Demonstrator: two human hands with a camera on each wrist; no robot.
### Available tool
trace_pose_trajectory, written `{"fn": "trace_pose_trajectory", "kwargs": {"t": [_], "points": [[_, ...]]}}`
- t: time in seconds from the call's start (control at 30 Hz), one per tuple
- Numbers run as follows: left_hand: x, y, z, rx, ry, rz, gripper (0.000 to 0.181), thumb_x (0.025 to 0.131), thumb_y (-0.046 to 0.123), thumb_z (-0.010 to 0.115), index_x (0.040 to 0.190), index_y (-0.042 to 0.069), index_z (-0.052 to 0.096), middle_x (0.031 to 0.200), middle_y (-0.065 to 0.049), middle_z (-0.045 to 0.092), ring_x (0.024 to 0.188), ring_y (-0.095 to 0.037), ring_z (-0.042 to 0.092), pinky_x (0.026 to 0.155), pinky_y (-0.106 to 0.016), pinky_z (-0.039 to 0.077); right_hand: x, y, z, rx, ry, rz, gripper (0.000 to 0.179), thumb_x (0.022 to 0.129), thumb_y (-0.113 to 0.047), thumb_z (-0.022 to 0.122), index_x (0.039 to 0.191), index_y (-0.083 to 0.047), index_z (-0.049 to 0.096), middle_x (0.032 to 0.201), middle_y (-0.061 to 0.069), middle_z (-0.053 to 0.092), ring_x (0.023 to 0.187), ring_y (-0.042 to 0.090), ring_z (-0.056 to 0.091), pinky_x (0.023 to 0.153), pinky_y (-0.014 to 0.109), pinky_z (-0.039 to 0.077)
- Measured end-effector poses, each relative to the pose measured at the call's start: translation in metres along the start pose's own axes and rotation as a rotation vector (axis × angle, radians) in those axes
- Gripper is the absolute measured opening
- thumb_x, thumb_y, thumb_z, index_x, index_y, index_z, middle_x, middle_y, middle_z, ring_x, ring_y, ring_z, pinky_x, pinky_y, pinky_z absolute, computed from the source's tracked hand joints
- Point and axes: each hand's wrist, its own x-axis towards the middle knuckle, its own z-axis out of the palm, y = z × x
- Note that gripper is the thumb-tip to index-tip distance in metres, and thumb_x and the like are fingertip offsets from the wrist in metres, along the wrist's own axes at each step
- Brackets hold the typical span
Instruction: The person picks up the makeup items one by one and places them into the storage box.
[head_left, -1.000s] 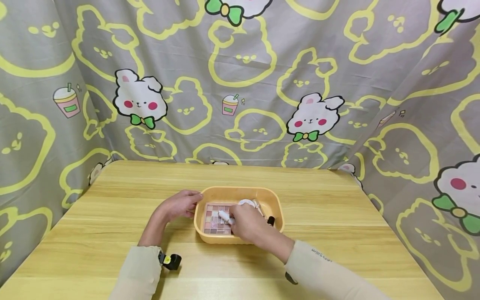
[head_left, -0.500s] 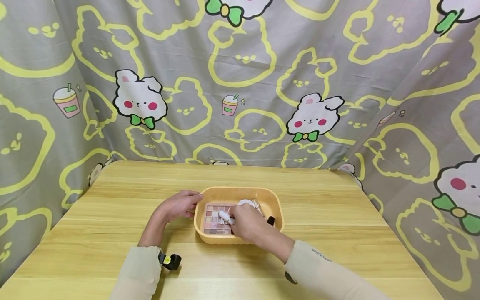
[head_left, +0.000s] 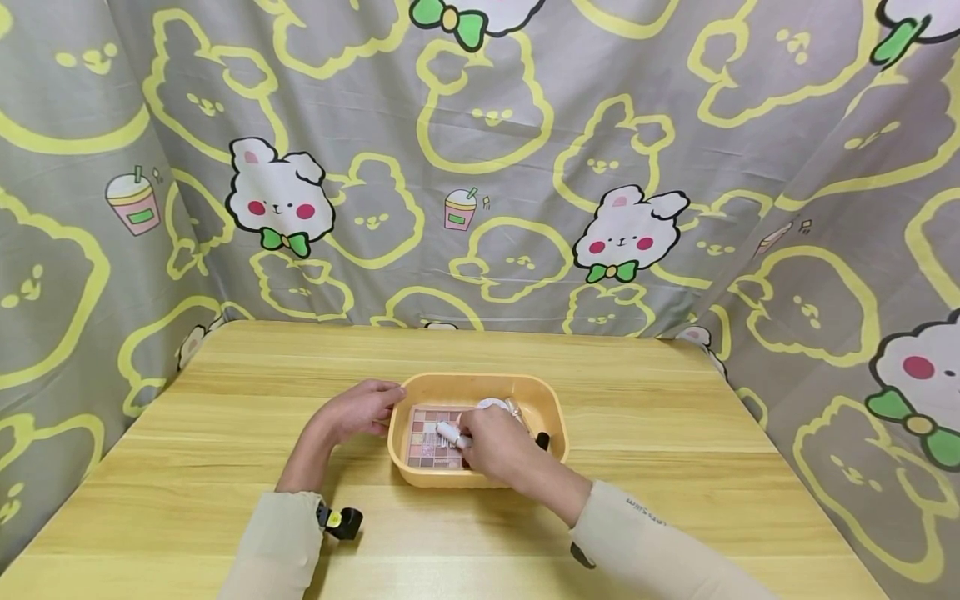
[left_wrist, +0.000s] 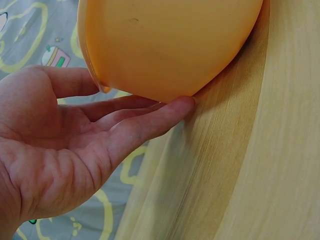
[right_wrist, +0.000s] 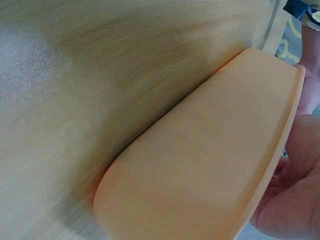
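Observation:
An orange plastic basin (head_left: 480, 481) stands on the table. At its left end my left hand (head_left: 362, 410) holds it, thumb at the rim and fingers along the outer wall, as the left wrist view shows. Inside the basin, my right hand (head_left: 498, 446) grips a slim white tube (head_left: 452, 434) with dark lettering above an eyeshadow palette (head_left: 422, 450). A round white item (head_left: 492, 404), a gold-toned slim item (head_left: 514, 408) and a black cap-like piece (head_left: 542, 441) lie around that hand, partly hidden. In the right wrist view the basin wall (right_wrist: 190, 150) covers what the fingers hold.
The wood-grain table (head_left: 247, 417) extends on all sides of the basin. A patterned grey curtain (head_left: 510, 167) hangs behind and at both sides. A black wrist camera (head_left: 345, 523) sticks out from the left sleeve.
Both hands keep the same places, and the basin stays put. The right hand shifts only very slightly over the gold-toned item, with the white tube still in its fingers.

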Motion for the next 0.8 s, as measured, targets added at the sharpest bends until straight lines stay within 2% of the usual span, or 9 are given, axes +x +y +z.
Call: {"fn": "trace_pose_trajectory", "kwargs": {"t": [0.13, 0.47, 0.67, 0.8], "points": [[0.0009, -0.0005, -0.0003, 0.001, 0.009, -0.005, 0.055, 0.111, 0.025, 0.036, 0.149, -0.015, 0.035, 0.142, -0.032, 0.053, 0.128, -0.039, 0.059, 0.095, -0.043, 0.059, -0.0003, 0.0007, -0.0020, -0.001, 0.013, 0.003, 0.010, 0.084, -0.012, 0.079, 0.075, -0.013, 0.074, 0.068, -0.007, 0.065, 0.071, 0.011, 0.054, 0.068, 0.026, 0.047], [0.0016, -0.0013, -0.0009, 0.002, 0.015, -0.004, 0.056, 0.111, 0.025, 0.036, 0.150, -0.016, 0.032, 0.142, -0.033, 0.052, 0.128, -0.040, 0.059, 0.094, -0.043, 0.059, 0.0009, 0.0021, -0.0052, 0.053, 0.010, 0.019, 0.013, 0.089, -0.016, 0.078, 0.077, -0.012, 0.074, 0.065, -0.009, 0.061, 0.067, 0.009, 0.052, 0.061, 0.022, 0.044], [0.0034, -0.0029, -0.0024, -0.007, 0.010, -0.004, 0.057, 0.110, 0.026, 0.037, 0.150, -0.015, 0.033, 0.140, -0.031, 0.054, 0.124, -0.037, 0.061, 0.094, -0.043, 0.059, 0.0017, 0.0009, -0.0065, 0.119, 0.024, 0.072, 0.007, 0.090, -0.010, 0.074, 0.094, -0.006, 0.078, 0.080, 0.002, 0.074, 0.066, 0.007, 0.058, 0.059, 0.020, 0.049], [0.0033, -0.0027, -0.0023, -0.005, 0.007, -0.004, 0.057, 0.110, 0.026, 0.038, 0.150, -0.015, 0.033, 0.141, -0.032, 0.054, 0.125, -0.038, 0.061, 0.094, -0.042, 0.059, 0.0017, 0.0024, -0.0077, 0.149, 0.054, 0.101, 0.011, 0.092, -0.010, 0.072, 0.097, -0.003, 0.077, 0.082, 0.006, 0.074, 0.063, 0.008, 0.058, 0.055, 0.020, 0.049]]}}
